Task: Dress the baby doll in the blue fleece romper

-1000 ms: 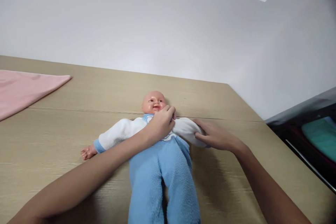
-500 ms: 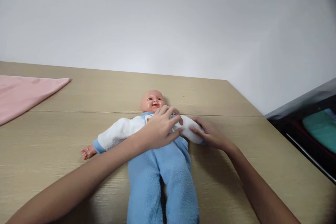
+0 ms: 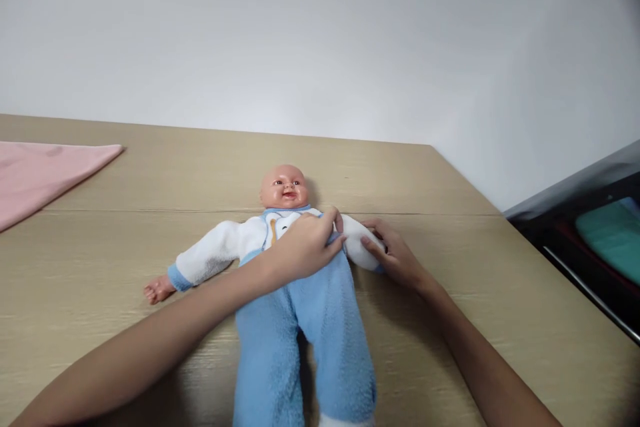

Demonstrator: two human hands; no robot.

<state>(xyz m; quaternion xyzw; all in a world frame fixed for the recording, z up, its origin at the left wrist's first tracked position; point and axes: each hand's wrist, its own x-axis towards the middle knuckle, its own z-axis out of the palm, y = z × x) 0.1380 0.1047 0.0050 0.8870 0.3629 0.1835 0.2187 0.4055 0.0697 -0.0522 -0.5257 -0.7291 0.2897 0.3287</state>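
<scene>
A baby doll (image 3: pixel 283 188) lies on its back on the wooden table (image 3: pixel 450 267), dressed in a white top and blue fleece trousers (image 3: pixel 305 333). My left hand (image 3: pixel 305 247) reaches across the doll's chest and pinches the cloth near its far shoulder. My right hand (image 3: pixel 393 250) is wrapped round the doll's white sleeve (image 3: pixel 356 245) on that side, which is bunched up short. The doll's other arm (image 3: pixel 200 260) lies stretched out to the left with its bare hand showing.
A pink cloth (image 3: pixel 40 173) lies at the table's far left. A white wall rises behind the table. To the right stands a dark open unit (image 3: pixel 575 213) holding a teal folded cloth (image 3: pixel 613 237).
My left hand has slid from the doll's neck down onto its chest, uncovering the collar. My right hand has pushed the sleeve in towards the body. The view has tilted down slightly.
</scene>
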